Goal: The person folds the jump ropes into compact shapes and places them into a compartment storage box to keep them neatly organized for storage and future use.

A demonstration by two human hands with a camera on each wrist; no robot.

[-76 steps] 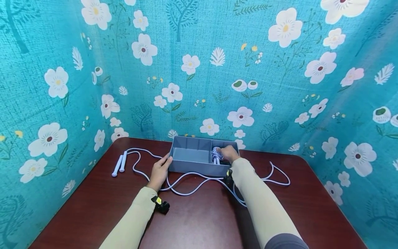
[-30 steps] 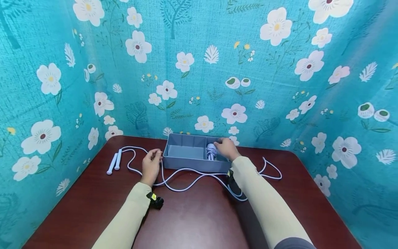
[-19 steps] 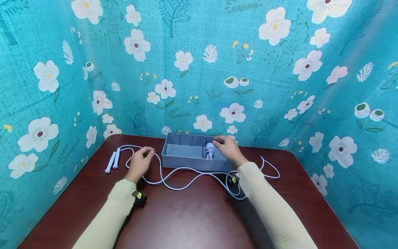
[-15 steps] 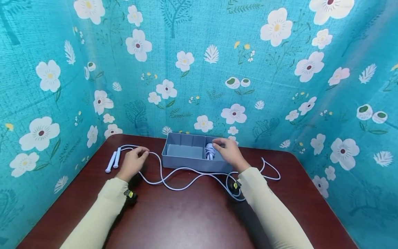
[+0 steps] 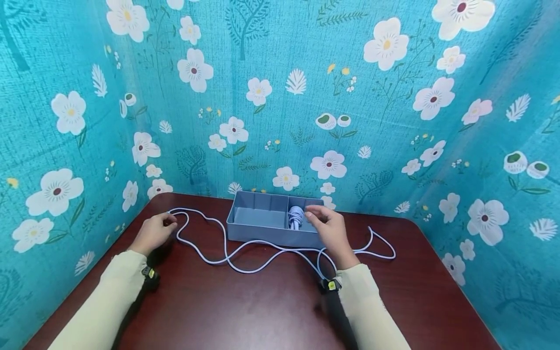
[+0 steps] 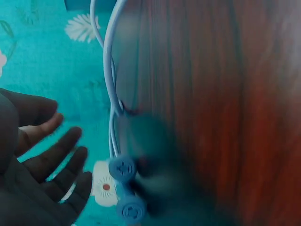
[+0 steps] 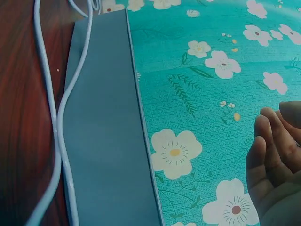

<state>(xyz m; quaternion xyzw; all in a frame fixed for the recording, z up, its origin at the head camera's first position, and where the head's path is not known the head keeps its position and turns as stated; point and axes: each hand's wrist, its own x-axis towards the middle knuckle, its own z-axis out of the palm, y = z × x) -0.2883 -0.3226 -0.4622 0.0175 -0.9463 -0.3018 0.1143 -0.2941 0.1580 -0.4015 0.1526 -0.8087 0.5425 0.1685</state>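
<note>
A grey divided box (image 5: 267, 235) stands at the back of the table, with a wound-up jump rope (image 5: 296, 217) in its right compartment. Over the box's right front edge hovers my right hand (image 5: 331, 228), fingers loosely bent and holding nothing. My left hand (image 5: 153, 233) is at the table's far left, over the handles of a second jump rope, which it hides in the head view. In the left wrist view, two light blue handles (image 6: 123, 168) lie side by side, a short way from the loosely spread fingers. The second rope's white cord (image 5: 251, 271) snakes along the box's front.
A loop of the cord (image 5: 387, 256) lies right of the box. The dark red-brown table (image 5: 262, 311) meets a teal flowered cloth (image 5: 262, 121) at the back and both sides. Black wrist cameras (image 5: 150, 277) sit on both sleeves.
My left hand has let go of the box's left end and moved left to the handles. My right hand has released the wound-up jump rope and drawn back toward the box's front edge.
</note>
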